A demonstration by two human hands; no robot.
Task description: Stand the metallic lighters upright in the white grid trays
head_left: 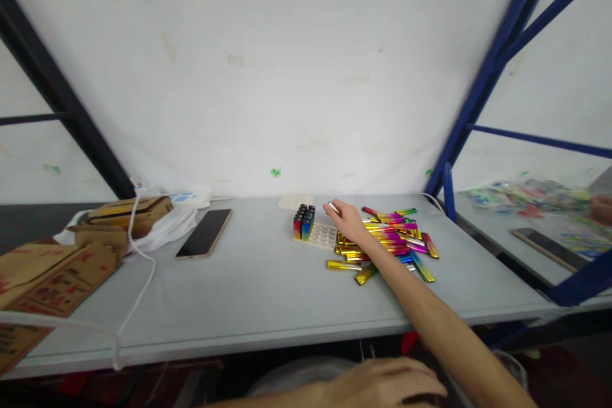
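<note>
My right hand [351, 222] is closed on a lighter [334, 208], whose metallic end shows at the fingertips; the hand covers the rest. It hovers over the right side of a white tray with round hollows [324, 235]. Several rainbow-coloured lighters with black tops [304, 222] stand upright in a block at the tray's left end. Beneath and right of my wrist lies a loose heap of shiny lighters [392, 241] in gold, pink, green and blue. Low in the view, in front of the table edge, my left hand [382, 384] holds nothing visible, its fingers loosely stretched to the right.
A second white tray [295, 203] lies by the wall. On the grey table [239, 299], a phone [204, 233] rests left of the lighters. Cardboard boxes [62, 274] and a white cable [143, 287] occupy the left. Beyond the blue frame [482, 89], another person's hand [601, 208] shows.
</note>
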